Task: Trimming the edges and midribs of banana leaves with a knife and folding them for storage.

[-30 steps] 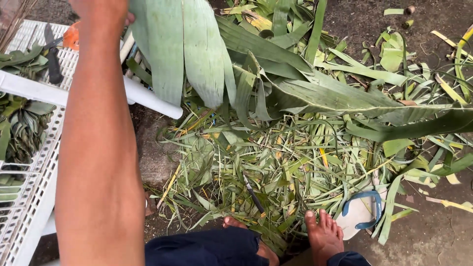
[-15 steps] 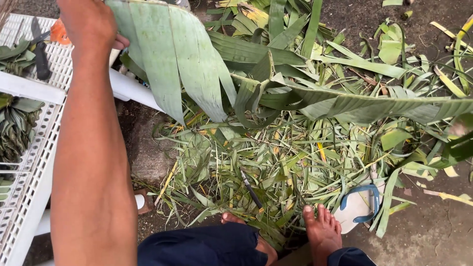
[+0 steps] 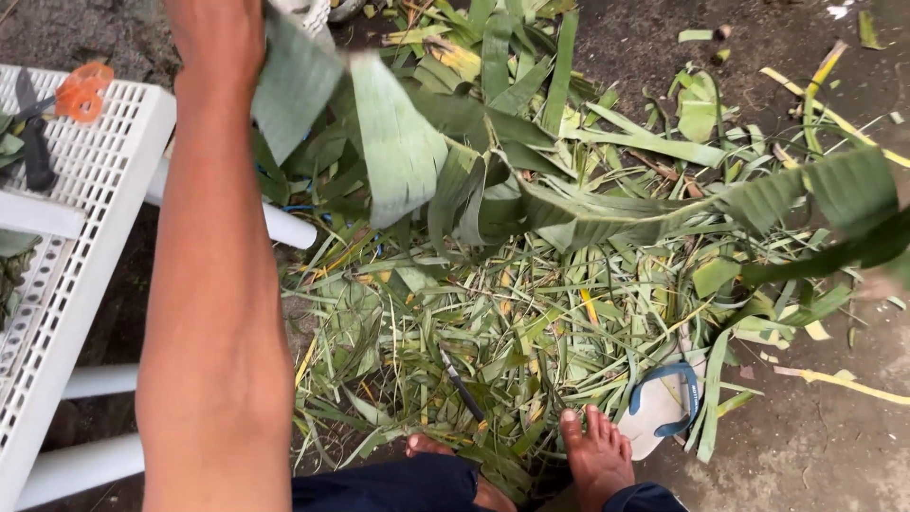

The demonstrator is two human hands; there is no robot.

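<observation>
My left hand [image 3: 213, 38] is raised at the top of the view, shut on a green banana leaf [image 3: 398, 142]. The leaf hangs from it in broad torn strips. A long part of the leaf [image 3: 806, 199] stretches across to the right edge, above the ground. A blurred pinkish patch at that edge, probably my right hand [image 3: 877, 284], sits by the leaf's far end. Its grip is not clear. My left forearm fills the left middle of the view.
A white perforated plastic rack [image 3: 85, 237] stands at the left, with orange-handled scissors [image 3: 81, 90] and a dark knife [image 3: 38, 142] on it. A heap of leaf scraps [image 3: 493, 322] covers the ground. My bare foot [image 3: 597, 455] and a white sandal [image 3: 664, 408] are at the bottom.
My left hand has moved right and up in the view with the leaf. The leaf, broad before, now hangs in separate strips, and its long part reaches further right.
</observation>
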